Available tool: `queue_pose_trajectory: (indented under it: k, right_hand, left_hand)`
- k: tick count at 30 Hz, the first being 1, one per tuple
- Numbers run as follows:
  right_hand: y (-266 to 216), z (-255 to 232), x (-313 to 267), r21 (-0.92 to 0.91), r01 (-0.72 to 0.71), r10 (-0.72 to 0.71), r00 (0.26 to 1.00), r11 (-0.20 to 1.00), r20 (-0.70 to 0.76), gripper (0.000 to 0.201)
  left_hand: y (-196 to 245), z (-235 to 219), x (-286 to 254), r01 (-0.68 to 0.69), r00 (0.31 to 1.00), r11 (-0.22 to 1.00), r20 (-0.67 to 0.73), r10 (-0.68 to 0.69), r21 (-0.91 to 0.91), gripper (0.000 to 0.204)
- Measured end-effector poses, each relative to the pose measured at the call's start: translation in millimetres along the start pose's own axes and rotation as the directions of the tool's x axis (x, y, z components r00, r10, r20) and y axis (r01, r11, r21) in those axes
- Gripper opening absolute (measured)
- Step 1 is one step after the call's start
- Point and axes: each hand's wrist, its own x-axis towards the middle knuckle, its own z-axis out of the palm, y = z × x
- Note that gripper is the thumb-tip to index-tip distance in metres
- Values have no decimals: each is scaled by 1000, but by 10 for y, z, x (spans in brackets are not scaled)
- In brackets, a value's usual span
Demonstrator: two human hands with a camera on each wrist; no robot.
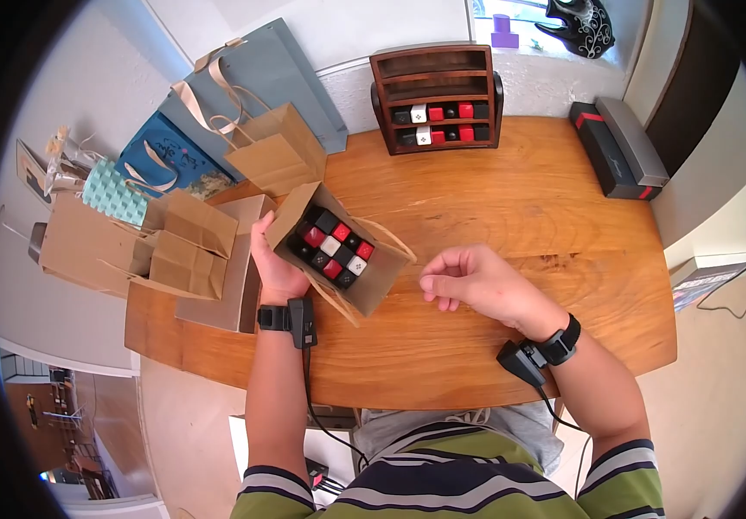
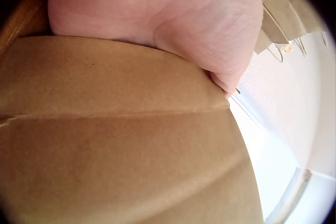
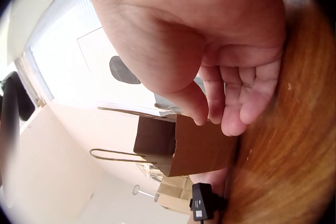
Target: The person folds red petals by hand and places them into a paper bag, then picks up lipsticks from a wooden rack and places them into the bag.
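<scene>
My left hand (image 1: 281, 264) holds a small brown paper bag (image 1: 378, 292) tilted so its mouth faces me. In the left wrist view the palm (image 2: 157, 11) lies against the bag's brown side (image 2: 115, 145); most of the fingers are hidden. Several red, black and white cubes (image 1: 330, 246) lie packed in the bag. To the right of it, my right hand (image 1: 483, 284) hovers over the table with loosely curled fingers and nothing in them. A dark wooden rack (image 1: 431, 78) stands at the back, with cubes in rows on its two lower shelves.
More paper bags stand at the left: a grey one (image 1: 256, 82), a blue one (image 1: 152, 151) and brown ones (image 1: 282, 151). A black box with a red ribbon (image 1: 611, 156) lies at the back right of the wooden table (image 1: 563, 277).
</scene>
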Motion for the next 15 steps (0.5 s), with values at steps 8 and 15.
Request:
queue_pose_trajectory:
  k: [8,15]
  right_hand:
    - [6,3,-3,5,8,-8,1000,1000,4,13]
    - [0,2,1,-5,1,-1,1000,1000,8,10]
  left_hand:
    - [-4,-104,46,-18,998,1000,-56,19,8,62]
    - [-3,-114,58,-18,998,1000,-52,19,7,62]
